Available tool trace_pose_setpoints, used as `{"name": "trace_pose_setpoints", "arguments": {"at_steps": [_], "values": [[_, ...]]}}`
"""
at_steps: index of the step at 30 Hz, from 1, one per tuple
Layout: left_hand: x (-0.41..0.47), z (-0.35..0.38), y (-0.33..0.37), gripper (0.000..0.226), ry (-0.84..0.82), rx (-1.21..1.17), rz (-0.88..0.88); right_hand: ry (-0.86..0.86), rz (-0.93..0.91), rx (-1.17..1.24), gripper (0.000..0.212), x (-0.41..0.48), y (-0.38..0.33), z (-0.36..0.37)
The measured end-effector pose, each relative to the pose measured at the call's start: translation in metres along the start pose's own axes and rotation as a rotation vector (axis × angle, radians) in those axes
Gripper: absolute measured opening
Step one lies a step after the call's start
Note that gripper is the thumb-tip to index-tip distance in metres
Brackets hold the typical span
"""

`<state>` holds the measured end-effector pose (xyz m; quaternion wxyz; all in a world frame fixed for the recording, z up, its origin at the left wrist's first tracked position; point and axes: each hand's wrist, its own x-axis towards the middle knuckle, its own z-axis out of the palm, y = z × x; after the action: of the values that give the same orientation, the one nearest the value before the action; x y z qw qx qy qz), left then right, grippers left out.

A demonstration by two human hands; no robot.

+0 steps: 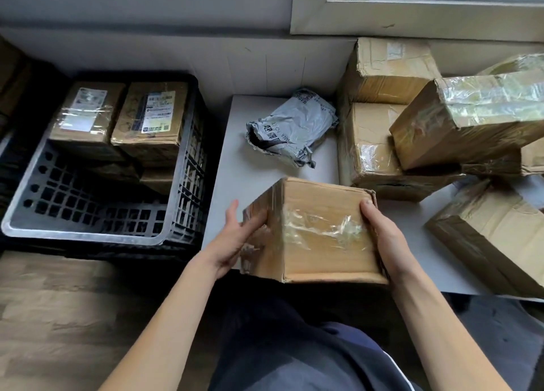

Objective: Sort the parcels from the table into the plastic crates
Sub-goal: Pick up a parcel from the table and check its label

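Both bare forearms reach forward. The left hand point(232, 240) cups the left side of the box point(318, 237), thumb raised; the right hand point(385, 237) grips its right edge, thumb on top.

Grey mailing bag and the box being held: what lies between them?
Nothing: the head view shows only bare white table between the grey mailing bag and the box gripped by the left hand and right hand.
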<state>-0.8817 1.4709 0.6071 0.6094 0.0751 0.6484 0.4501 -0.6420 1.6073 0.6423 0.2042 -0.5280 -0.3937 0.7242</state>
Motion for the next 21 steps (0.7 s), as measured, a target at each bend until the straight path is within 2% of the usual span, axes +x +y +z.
{"name": "trace_pose_setpoints", "arguments": {"at_steps": [2, 3, 5, 8, 10, 12, 15, 18, 21], "values": [[-0.006, -0.010, 0.014, 0.150, 0.163, 0.030, 0.101, 0.038, 0.058, 0.085, 0.039, 0.001, 0.008, 0.007], [-0.009, -0.015, 0.020, 0.139, 0.220, 0.055, 0.148, 0.075, 0.073, 0.078, 0.038, 0.003, 0.013, 0.011], [-0.014, -0.028, 0.025, 0.103, 0.298, 0.045, 0.207, 0.124, 0.066, -0.016, 0.031, 0.010, 0.023, 0.016], [-0.019, -0.038, 0.026, 0.052, 0.313, -0.064, 0.194, 0.163, 0.041, -0.177, 0.029, 0.015, 0.032, 0.016], [-0.019, -0.038, 0.019, 0.028, 0.290, -0.075, 0.147, 0.173, 0.016, -0.270, 0.028, 0.011, 0.031, 0.014], [-0.018, -0.036, 0.008, 0.029, 0.307, -0.098, 0.106, 0.130, 0.063, -0.166, 0.038, 0.008, 0.027, 0.013], [-0.013, -0.034, -0.005, 0.027, 0.328, -0.008, 0.044, 0.024, 0.111, -0.062, 0.052, 0.005, 0.026, 0.011], [-0.013, -0.029, -0.005, 0.048, 0.181, -0.053, 0.002, 0.032, 0.049, -0.128, 0.039, 0.002, 0.028, 0.009], [-0.023, -0.024, 0.007, 0.068, 0.061, -0.040, 0.022, 0.042, 0.111, -0.028, 0.038, -0.002, 0.029, 0.007]]}}
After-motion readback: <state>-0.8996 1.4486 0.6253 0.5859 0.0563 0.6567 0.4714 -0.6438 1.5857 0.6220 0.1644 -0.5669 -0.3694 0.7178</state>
